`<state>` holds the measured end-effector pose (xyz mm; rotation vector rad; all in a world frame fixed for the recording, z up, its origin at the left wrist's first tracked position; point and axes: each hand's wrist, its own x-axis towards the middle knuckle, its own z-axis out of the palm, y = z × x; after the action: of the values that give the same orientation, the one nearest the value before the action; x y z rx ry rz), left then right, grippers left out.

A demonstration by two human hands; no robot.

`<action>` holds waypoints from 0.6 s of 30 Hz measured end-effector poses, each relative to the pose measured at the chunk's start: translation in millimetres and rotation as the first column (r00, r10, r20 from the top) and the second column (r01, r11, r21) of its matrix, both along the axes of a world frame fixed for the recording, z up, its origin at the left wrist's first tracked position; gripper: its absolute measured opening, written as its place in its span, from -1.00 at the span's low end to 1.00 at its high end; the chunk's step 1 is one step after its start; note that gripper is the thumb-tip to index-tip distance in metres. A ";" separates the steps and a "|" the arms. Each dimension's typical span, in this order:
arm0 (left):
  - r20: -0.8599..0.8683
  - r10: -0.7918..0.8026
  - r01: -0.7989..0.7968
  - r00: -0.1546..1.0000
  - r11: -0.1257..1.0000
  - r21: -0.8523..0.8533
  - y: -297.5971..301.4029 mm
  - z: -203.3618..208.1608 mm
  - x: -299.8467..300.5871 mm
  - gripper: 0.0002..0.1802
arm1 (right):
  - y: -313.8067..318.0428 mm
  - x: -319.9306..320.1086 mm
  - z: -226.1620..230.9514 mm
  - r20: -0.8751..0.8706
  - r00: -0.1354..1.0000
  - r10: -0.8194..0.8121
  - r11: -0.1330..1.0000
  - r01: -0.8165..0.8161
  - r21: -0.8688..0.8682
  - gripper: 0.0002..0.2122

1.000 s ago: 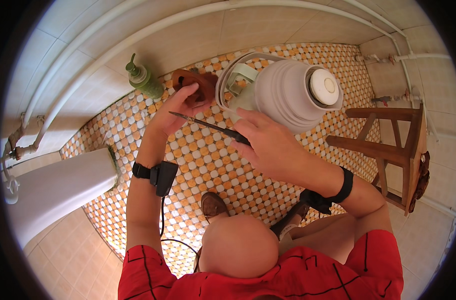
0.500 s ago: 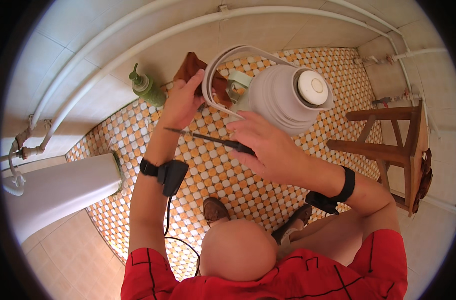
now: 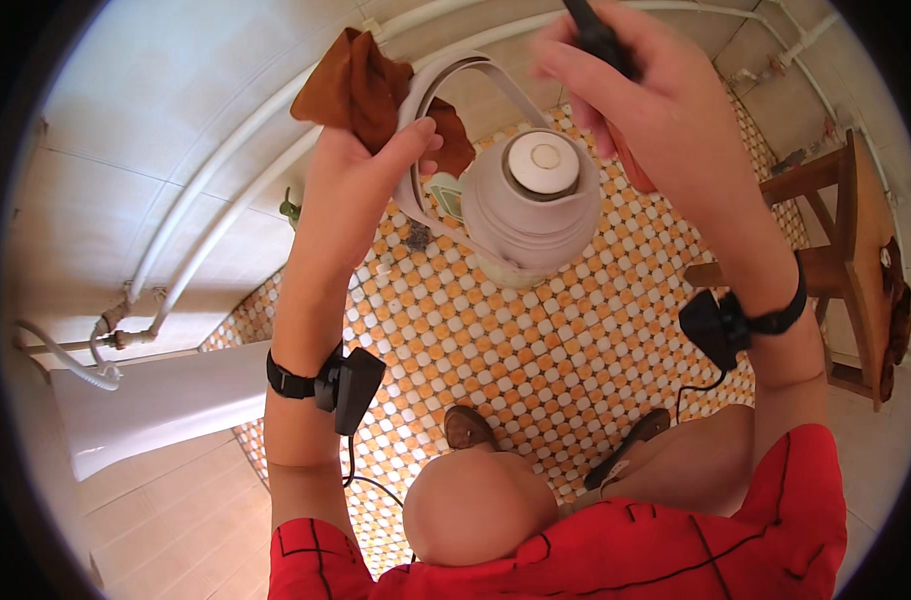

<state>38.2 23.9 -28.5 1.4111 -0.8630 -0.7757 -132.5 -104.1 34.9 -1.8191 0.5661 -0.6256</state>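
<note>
My left hand (image 3: 360, 180) is closed on the raised hoop handle (image 3: 427, 95) of a pale lilac-grey thermos jug (image 3: 530, 225), with a crumpled brown cloth (image 3: 360, 90) bunched against the same hand. The jug is upright, its white round lid (image 3: 543, 163) facing up. To the right of the jug and higher, my right hand (image 3: 650, 110) is wrapped round a slim tool with a black grip (image 3: 600, 38). A reddish part (image 3: 630, 162) shows below that palm. The tool's far end is out of view, and the hand is slightly blurred.
White pipes (image 3: 215, 165) run along the tiled wall. A green pump bottle (image 3: 290, 208) is mostly hidden behind my left arm. Pale green part (image 3: 445, 196) shows beside the jug. A wooden stool (image 3: 825, 250) lies at the right, a white basin-like fixture (image 3: 165, 400) at the left.
My right hand has risen up and to the right with the tool, whose thin shaft no longer shows. My left hand and the cloth are higher. The jug appears further left and more upright.
</note>
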 end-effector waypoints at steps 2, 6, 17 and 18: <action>0.172 -0.039 0.020 0.984 0.994 0.108 -2.8 13.8 -4.3 -0.61 | 9.4 13.2 14.3 -0.012 1.000 0.015 0.998 -0.015 0.059 -0.69; 0.287 -0.159 0.191 0.945 0.978 -0.089 -20.1 31.2 -47.4 -0.57 | 5.4 5.0 14.2 0.261 0.962 0.082 0.968 -0.014 -0.250 -0.73; 0.007 0.412 -0.412 0.911 0.911 -0.022 -5.2 0.4 -25.5 -0.31 | -64.9 -66.0 3.4 0.716 0.697 -0.028 0.920 -0.262 0.291 -0.76; 0.017 0.477 -0.476 0.879 0.878 -0.041 -7.5 -4.2 -27.9 -0.45 | -69.0 -71.1 -0.5 0.737 0.675 -0.035 0.897 -0.304 0.321 -0.75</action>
<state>10.3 16.4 -32.7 1.5221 -0.5073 -0.3608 -203.5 -173.2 34.4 -1.0443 -0.0058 -0.9704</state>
